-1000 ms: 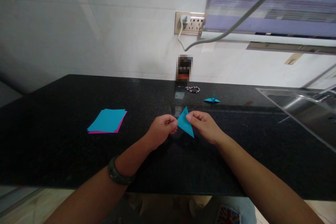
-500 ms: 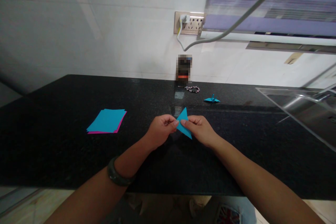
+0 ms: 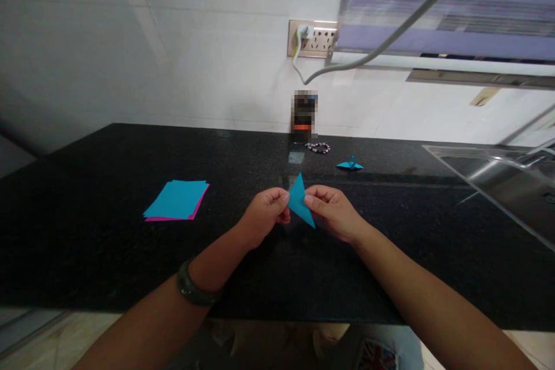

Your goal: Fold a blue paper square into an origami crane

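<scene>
A blue folded paper, triangular in outline, is held up between my hands above the dark countertop. My left hand pinches its left corner between thumb and fingers. On the opposite edge, my right hand grips the paper with the thumb on the near face; its other fingers are partly behind. One point of the paper stands upward and another points down to the right. Beyond my right hand, a blue paper crane rests on the counter with wings spread.
Left of my hands lies a stack of square paper, blue over pink. Near the wall are a beaded bracelet and a blurred-out upright object. A metal sink is at the right; a grey cable hangs from the socket.
The folded paper has turned slightly and shifted left, its upper point moving left. My thumbs have moved apart toward its opposite edges. Everything else stays in place.
</scene>
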`<state>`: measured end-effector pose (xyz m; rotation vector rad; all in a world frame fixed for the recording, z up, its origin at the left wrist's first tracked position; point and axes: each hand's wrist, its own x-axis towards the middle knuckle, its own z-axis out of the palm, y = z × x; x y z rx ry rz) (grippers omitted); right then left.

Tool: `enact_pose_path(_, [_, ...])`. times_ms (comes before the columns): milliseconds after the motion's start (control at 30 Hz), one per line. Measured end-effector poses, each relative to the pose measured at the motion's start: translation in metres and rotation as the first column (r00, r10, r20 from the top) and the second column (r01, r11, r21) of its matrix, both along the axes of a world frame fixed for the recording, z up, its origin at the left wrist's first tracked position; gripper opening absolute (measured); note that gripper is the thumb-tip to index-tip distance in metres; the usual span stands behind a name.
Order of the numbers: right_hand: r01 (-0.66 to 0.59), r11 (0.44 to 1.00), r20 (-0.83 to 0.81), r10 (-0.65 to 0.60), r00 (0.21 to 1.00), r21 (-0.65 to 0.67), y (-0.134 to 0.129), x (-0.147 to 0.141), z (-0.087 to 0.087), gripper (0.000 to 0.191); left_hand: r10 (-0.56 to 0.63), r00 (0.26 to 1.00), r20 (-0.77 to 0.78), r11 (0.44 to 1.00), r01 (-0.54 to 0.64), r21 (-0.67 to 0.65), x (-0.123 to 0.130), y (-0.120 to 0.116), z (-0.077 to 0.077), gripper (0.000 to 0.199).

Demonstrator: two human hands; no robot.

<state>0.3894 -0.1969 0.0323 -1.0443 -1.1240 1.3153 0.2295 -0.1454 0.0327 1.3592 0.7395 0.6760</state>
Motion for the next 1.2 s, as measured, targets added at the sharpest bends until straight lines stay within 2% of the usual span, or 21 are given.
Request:
enact_pose_path(100, [-0.081,0.997,-0.083,0.082,0.993,0.009,-0.0006,-0.0001,0.0012,0.019,-0.042,0.998,0.049,0.997,0.045,-0.060,-0.0003,0.0008,-0.0020,0.025])
enact_pose_path(200, [-0.117,0.993,-0.098,0.119,0.988,0.026,0.0000,0.0000,0.0015,0.016,-0.068,0.992,0.103,0.990,0.080,-0.117,-0.0003,0.0015,-0.0031,0.025])
enact_pose_path(433, [-0.083,0.997,-0.098,0.082,0.992,-0.004,0.0001,0.0010,-0.0031,0.020,-0.079,0.981,0.178,0.974,0.114,-0.197,0.0000,0.0018,-0.0025,0.025])
enact_pose_path(833, [-0.065,0.998,-0.016,0.066,0.998,0.019,0.0013,0.0011,-0.0007,0.015,-0.035,0.992,0.118,0.989,0.051,-0.138,-0.0009,0.0028,-0.0041,0.024])
enact_pose_path(1200, [-0.061,0.998,-0.041,0.063,0.997,0.032,0.0005,0.0021,-0.0023,0.014,-0.038,0.993,0.116,0.985,0.057,-0.162,-0.0008,0.0031,-0.0049,0.025])
